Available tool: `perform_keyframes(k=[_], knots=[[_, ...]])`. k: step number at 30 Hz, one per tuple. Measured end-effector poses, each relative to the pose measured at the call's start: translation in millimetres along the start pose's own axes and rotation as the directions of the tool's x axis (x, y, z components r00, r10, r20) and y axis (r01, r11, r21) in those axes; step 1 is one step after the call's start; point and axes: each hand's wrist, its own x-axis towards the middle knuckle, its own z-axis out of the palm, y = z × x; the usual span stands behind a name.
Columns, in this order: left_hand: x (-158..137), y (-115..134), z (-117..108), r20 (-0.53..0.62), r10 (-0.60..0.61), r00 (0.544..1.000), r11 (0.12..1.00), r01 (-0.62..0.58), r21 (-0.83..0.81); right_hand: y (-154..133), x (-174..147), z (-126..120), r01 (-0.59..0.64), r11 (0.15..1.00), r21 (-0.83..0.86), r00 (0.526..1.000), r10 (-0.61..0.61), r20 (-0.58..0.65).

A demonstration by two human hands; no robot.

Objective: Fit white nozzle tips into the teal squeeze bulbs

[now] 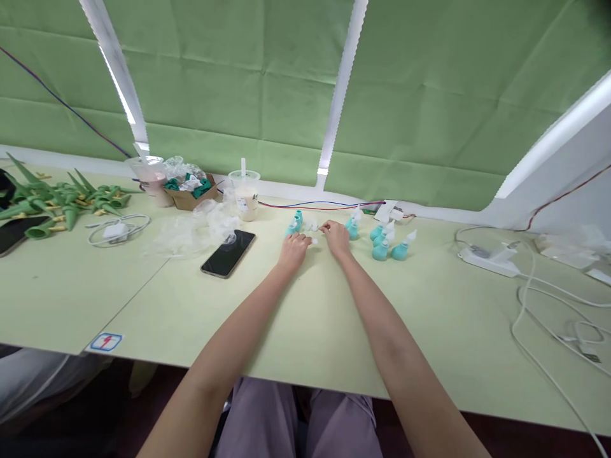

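Observation:
Both hands work close together over the table (334, 331). My left hand (293, 249) is closed with the fingers curled, and a small white piece shows by its thumb; what it grips is hidden. Just behind it stand small teal bulb-shaped pieces (298, 217). My right hand (337, 238) pinches with thumb and forefinger; anything held there is too small to make out. Small white pieces (311, 225) lie between and behind the hands. To the right stand several teal bulbs with white pointed tips, one of them a teal bulb (400, 252) nearest the right side.
A black phone (229, 253) and clear plastic bags (184, 232) lie left of my hands. Behind are drink cups (247, 200) and a cardboard box (188, 198). Green plastic parts (67, 197) pile up far left. A power strip (489, 259) and cables are at right.

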Motion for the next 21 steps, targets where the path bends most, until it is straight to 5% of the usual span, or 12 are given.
perform_keyframes(k=[21], knots=[[3,2,5,0.004,0.082,0.997,0.994,-0.082,0.065,9,3,15,0.116,0.963,-0.245,0.992,-0.097,0.086]])
